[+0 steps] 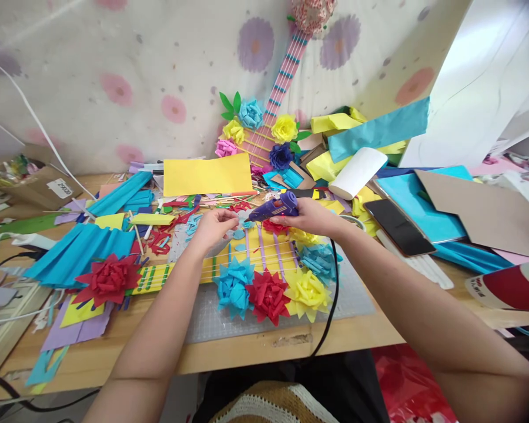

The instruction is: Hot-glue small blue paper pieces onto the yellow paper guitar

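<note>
My right hand [311, 216] grips a purple and blue glue gun [275, 208], nozzle pointing left. My left hand [214, 228] is closed in a pinch just left of the nozzle, holding something small I cannot make out. Below both hands lies a yellow paper guitar [229, 264] on a grey cutting mat [255, 320], with blue [234, 286], red [268, 295] and yellow [307, 292] paper flowers on its body. A large red flower [108, 278] sits at its left end. The gun's black cable [332, 294] runs down over the mat.
A second paper guitar [268, 126] with flowers leans on the wall. Yellow card [207, 174], blue pleated paper [77, 249], a white roll [357, 172], a phone [399, 226], brown cardboard [480, 211] and paper scraps crowd the wooden table [247, 346].
</note>
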